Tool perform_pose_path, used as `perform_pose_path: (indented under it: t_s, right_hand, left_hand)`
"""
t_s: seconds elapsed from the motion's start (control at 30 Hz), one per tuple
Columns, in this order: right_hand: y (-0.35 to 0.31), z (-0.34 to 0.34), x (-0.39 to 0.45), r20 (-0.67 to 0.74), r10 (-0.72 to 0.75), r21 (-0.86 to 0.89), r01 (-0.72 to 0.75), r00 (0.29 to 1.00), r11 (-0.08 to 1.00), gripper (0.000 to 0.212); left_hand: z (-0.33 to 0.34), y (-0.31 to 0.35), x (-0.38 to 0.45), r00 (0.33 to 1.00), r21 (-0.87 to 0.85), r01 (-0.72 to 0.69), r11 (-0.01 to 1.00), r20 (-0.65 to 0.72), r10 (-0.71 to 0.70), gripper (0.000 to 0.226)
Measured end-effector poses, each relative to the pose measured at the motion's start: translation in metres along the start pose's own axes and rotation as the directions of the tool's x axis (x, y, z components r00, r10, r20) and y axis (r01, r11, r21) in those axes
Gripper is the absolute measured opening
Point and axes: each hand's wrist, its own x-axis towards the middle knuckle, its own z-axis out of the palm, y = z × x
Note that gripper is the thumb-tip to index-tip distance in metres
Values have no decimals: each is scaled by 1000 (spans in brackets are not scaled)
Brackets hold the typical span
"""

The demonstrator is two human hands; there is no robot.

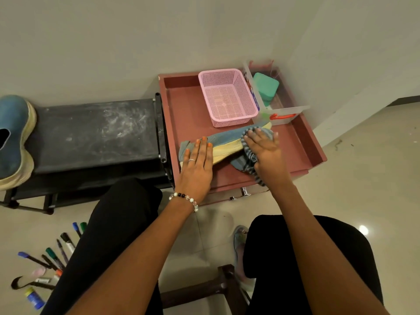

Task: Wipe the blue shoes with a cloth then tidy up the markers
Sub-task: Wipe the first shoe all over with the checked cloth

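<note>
A blue knit shoe with a pale yellow sole (227, 142) lies on its side on the reddish-brown tray-shaped worktop (304, 142); the left hand (197, 165) rests flat on its heel end, the fingers (200, 147) straight and close together, pressing the shoe down without curling around it; the right hand (264, 147) lies over the toe end, and under its spread, nearly straight fingers (256, 136) is a blue-grey striped cloth (248, 159), which hangs down below the palm toward the near edge of the worktop; the cloth is pressed by the hand, and I cannot tell if the thumb pinches it. Just beyond the fingertips of both hands stands a pink perforated plastic basket (228, 97), and beside it, past the right fingers, a clear plastic box with an orange handle (281, 111) that holds a green rounded block (265, 86). Far to the left of the left fingers, the second blue shoe (14, 137) sits on a dusty black shoe rack (95, 133). Behind the left wrist, down on the tiled floor (354, 178), the coloured marker pens (54, 258) lie scattered beside the person's knee.
</note>
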Motion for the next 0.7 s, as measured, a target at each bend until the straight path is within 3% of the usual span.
perform_pose_path:
  t_s: [0.13, 0.33, 0.47, 0.53, 0.63, 0.7]
  right_hand:
    - [-8, -3, 8, 9, 276, 0, -276, 961, 961, 68]
    - [-62, 10, -4, 180, 348, -224, -306, 920, 925, 66]
    - [-75, 12, -6, 137, 351, -328, -292, 926, 898, 60]
    - [-58, 6, 5, 110, 431, -384, -361, 896, 850, 61]
    - [-21, -6, 17, 117, 559, -337, -496, 821, 800, 64]
    - [-13, -9, 16, 150, 561, -292, -506, 814, 812, 65]
  left_hand:
    - [0, 1, -1, 1000, 28, -20, 999, 0, 20, 56]
    - [2, 3, -2, 999, 48, -21, 999, -37, 23, 56]
    - [-2, 0, 1, 1000, 27, -24, 999, -6, 24, 59]
    - [-6, -1, 2, 999, 28, -38, 999, 17, 38, 61]
    - [-6, 3, -2, 997, 48, -69, 996, -11, 70, 56]
    - [-6, 6, -3, 997, 41, -79, 996, -13, 79, 53]
